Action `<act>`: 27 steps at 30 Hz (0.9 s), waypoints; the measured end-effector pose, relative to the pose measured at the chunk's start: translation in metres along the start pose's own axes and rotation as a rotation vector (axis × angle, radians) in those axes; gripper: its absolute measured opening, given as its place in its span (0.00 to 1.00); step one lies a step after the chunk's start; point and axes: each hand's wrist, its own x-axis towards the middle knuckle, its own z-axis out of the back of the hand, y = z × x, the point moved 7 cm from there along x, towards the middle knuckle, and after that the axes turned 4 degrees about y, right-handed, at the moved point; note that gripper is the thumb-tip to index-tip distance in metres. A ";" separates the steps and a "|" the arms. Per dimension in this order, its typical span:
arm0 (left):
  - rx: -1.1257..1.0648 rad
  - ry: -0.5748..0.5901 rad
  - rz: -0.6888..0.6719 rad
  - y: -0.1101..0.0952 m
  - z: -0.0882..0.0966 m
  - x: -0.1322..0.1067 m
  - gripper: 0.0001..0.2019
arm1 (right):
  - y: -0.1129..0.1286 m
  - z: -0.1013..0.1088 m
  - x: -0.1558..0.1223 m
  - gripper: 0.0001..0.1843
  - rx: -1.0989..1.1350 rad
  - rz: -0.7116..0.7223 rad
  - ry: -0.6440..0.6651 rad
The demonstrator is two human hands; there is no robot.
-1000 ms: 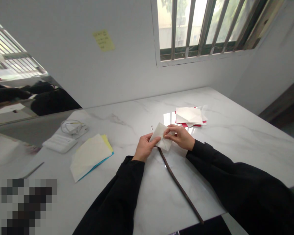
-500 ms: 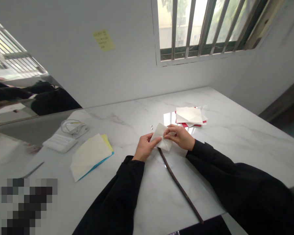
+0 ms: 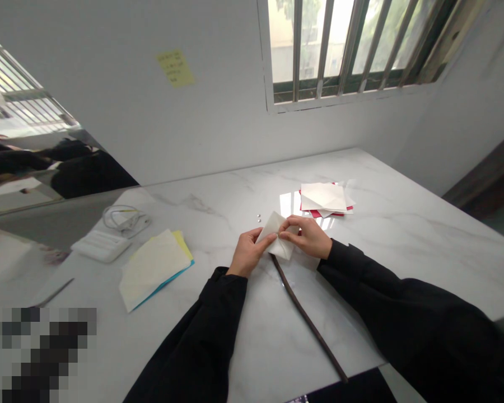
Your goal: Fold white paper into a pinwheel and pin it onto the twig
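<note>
A small folded piece of cream paper [image 3: 270, 225] is held between both hands above the marble-patterned table. My left hand [image 3: 247, 252] grips its left side, thumb on top. With thumb and fingertips pinched together, my right hand [image 3: 308, 236] presses on the paper's middle; the fingers hide part of the fold. A thin dark brown stick [image 3: 306, 319] lies on the table, its upper end at the paper's lower edge and its lower end near the front edge. Two tiny shiny dots [image 3: 259, 218] sit just beyond my left hand.
Cream, yellow and blue sheets [image 3: 157, 268] lie to the left. Cream and red papers [image 3: 325, 198] are stacked at the back right. A white box [image 3: 101, 245] and a coiled cable [image 3: 126, 218] rest at far left. A barred window [image 3: 319, 50] and a yellow note [image 3: 175, 68] are on the wall.
Almost nothing differs. Both hands stay on the folded paper, with my right fingertips shifted very slightly; the whole view has drifted a little.
</note>
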 end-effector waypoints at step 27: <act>0.000 -0.019 0.016 -0.001 -0.004 -0.001 0.27 | -0.003 -0.001 -0.002 0.20 0.126 -0.069 -0.063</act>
